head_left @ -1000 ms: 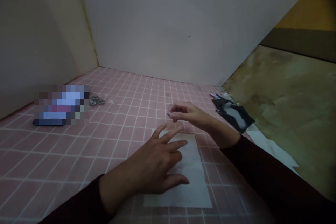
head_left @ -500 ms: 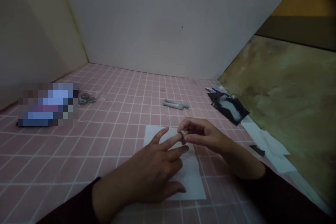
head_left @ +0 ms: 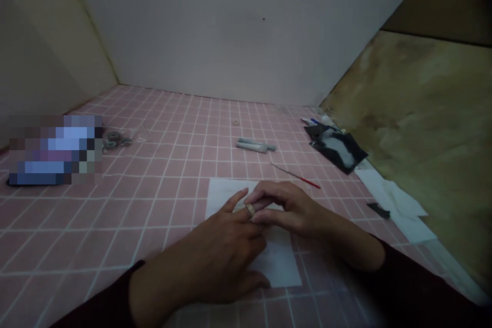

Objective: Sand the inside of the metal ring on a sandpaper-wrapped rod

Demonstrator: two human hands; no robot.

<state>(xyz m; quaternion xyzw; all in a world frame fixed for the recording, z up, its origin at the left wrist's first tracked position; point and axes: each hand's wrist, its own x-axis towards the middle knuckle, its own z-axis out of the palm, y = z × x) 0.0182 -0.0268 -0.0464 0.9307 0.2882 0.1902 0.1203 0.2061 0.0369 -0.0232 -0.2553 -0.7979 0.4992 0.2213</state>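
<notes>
Ring (head_left: 250, 209), a narrow pale band with a dull sheen, sits on a finger of the spread left hand (head_left: 215, 246), pinched between thumb and fingertips of the right hand (head_left: 292, 210), above a smooth white paper sheet (head_left: 279, 265) on pink grid-lined tiles (head_left: 154, 189), a thin red-shafted pick (head_left: 302, 180) lying just beyond

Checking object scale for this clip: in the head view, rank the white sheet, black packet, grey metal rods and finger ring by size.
Largest to smallest:
1. White sheet, though nearness to the camera may exaggerate its lead
2. Black packet
3. Grey metal rods
4. Finger ring
</notes>
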